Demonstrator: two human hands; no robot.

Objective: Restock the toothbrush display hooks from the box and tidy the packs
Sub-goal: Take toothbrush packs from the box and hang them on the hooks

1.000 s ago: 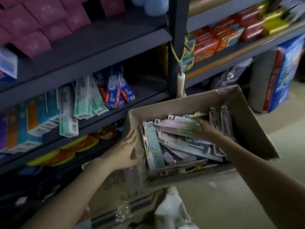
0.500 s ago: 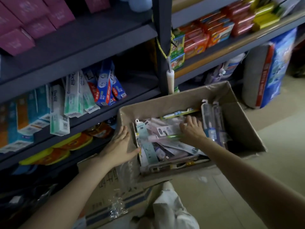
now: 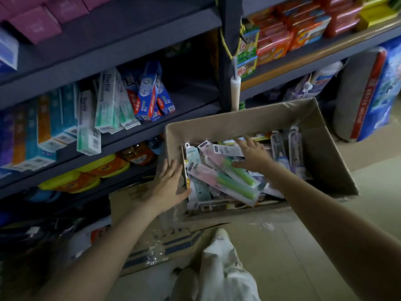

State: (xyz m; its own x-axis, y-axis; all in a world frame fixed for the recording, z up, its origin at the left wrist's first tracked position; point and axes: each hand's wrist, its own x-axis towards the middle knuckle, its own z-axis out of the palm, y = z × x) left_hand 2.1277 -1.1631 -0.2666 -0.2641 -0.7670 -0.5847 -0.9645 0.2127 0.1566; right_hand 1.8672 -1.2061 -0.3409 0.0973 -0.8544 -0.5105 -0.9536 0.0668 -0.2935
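A dim shop aisle is shown, with dark metal shelving (image 3: 130, 46) carrying toothpaste cartons (image 3: 108, 103) and, on the floor in front of it, an open cardboard box (image 3: 238, 124) full of toothbrush packs (image 3: 225, 177). No display hooks can be made out in this view.

Compared with 0.5 s ago, the right hand (image 3: 252, 156) has been lifted off the heap: its fingers were curled down onto the packs then, and are now spread apart and straight, hovering over or just touching the top packs near the box's far wall. Nothing is gripped by it. A pink-and-green pack (image 3: 230, 183) is now exposed lying slantwise across the pile, where a tidier stack was seen before.

The left hand (image 3: 171, 183) is still pressed flat against the box's near-left wall, fingers straight and close together, thumb at the rim, bracing the box.

The packs are judged to be still at the sorting stage; none has yet been taken out for hanging.
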